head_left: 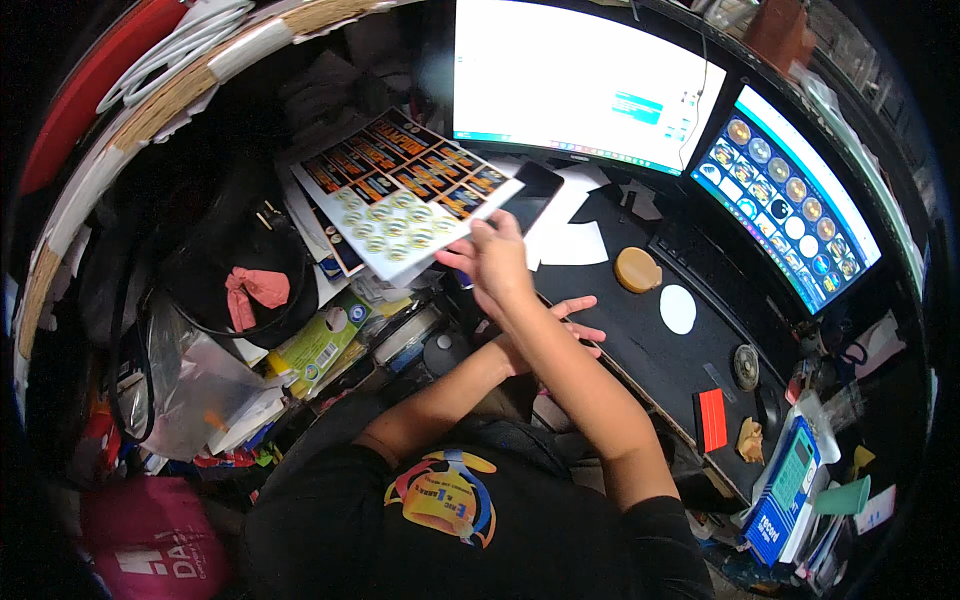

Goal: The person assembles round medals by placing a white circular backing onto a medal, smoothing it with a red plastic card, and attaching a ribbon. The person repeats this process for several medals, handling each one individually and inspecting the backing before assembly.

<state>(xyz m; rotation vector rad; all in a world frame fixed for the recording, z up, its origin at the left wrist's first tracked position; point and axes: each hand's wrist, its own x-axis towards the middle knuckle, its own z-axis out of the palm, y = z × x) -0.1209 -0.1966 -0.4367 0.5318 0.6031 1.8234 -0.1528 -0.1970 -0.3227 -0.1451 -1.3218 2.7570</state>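
Observation:
My right hand (497,262) pinches the lower right edge of a printed sheet (400,185), with the thumb on top. The white sheet carries black-and-orange rectangular labels and rows of round gold-and-green designs. It lies tilted over other papers (325,260) at the desk's left side. Crossing beneath my right forearm, my left hand (573,308) has its fingers spread and holds nothing; part of it is hidden by that forearm. A dark phone-like slab (540,190) sticks out from behind the sheet, beside some white paper pieces (570,243).
A lit monitor (580,80) and a laptop screen (790,200) stand behind the desk. On the black desktop lie a tan round disc (637,270), a white oval (678,309) and a red flat piece (711,420). A black bag (190,270) and piled packages (320,345) crowd the left.

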